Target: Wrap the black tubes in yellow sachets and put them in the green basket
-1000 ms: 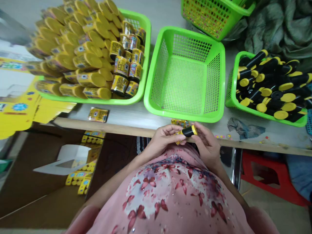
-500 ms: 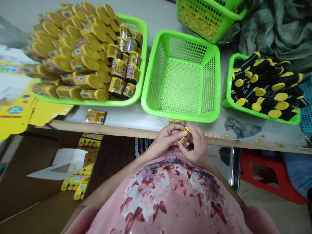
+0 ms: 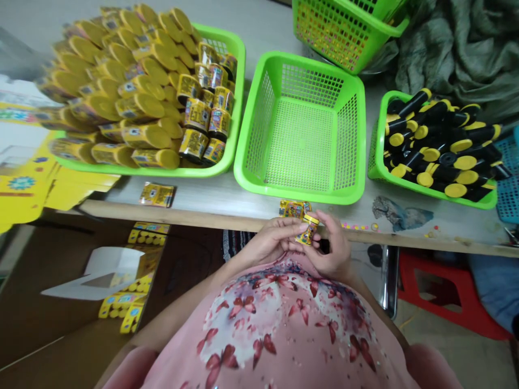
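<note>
My left hand (image 3: 273,241) and my right hand (image 3: 331,247) meet above the table's front edge, both pinching a small yellow-capped bottle (image 3: 308,230). A printed yellow label covers its body. Just beyond my fingers, a small pile of yellow labels (image 3: 291,209) lies on the table. A green basket (image 3: 239,97) holds many labelled bottles (image 3: 194,145) with yellow caps, up to my left. Unlabelled black bottles (image 3: 441,143) with yellow caps fill another green basket (image 3: 430,189) to the right.
A green mesh basket (image 3: 300,197) stands straight ahead. Stacked green baskets (image 3: 336,32) and grey-green cloth (image 3: 458,54) lie behind it. A loose label (image 3: 157,194) sits on the table. Flat yellow cartons (image 3: 28,183) are at left, and a red stool (image 3: 441,292) is below right.
The bottle's black body, bare a second ago, is now covered by the yellow label. My hands have turned the bottle, and the view has shifted slightly.
</note>
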{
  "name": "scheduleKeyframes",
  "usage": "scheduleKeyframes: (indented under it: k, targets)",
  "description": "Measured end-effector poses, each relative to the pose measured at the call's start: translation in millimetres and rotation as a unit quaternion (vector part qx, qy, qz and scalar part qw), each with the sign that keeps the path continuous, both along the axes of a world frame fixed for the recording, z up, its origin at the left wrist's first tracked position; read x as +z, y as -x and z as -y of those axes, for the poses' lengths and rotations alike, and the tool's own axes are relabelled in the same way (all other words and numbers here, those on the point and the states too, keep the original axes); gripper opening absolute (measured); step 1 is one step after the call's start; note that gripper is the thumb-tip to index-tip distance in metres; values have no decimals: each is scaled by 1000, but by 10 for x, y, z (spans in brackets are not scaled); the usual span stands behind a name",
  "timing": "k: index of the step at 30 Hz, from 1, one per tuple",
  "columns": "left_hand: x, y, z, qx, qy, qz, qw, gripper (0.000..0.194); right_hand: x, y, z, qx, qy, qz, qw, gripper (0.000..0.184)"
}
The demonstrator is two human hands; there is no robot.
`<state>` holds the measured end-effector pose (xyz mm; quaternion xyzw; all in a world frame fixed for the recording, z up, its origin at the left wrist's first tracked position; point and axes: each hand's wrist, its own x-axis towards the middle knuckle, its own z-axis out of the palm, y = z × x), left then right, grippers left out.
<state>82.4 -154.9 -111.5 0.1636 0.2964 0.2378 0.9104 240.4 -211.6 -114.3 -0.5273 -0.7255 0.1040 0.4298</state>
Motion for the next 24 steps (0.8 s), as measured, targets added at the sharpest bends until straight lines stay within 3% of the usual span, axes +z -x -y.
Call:
scheduleKeyframes:
  k: [6,10,14,19,24]
  targets:
    - [86,-47,-11,76,-44,-83,993,27,-65,30,-26,-2,-44,22,999,69]
    - [84,-54,-16,78,-81,-69,991,30,-58,19,-54,-9,-49,23,999,68]
    - [88,19,-16,68,-129,-59,988,31,166,-126,-86,75,3,47,996,63]
    - [104,177,-22,27,-234,-54,970,36,491,-293,-288,250,70,133,956,55]
    - [53,458,-39,58,-242,-42,968,53,712,-189,-661,283,99,122,946,43]
